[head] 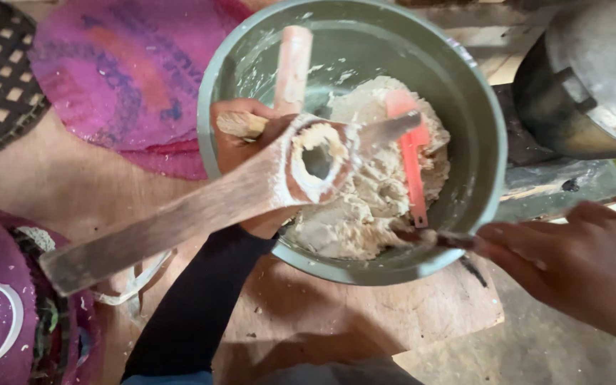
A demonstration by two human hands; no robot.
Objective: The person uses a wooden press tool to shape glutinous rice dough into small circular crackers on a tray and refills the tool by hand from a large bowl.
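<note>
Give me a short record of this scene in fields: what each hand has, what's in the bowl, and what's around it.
left hand: holds a wooden paddle with a round hole, caked with dough
right hand: grips a thin dark tool, its tip at the dough
bowl: green-grey, holds pale dough, a red spatula and a pale stick
surface: wooden board
nearby: pink woven mats, metal pot

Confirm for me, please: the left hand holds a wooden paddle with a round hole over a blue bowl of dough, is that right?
Not quite: the head view shows the bowl is grey-green, not blue. The left hand does hold the wooden paddle with a round hole over the dough.
</note>
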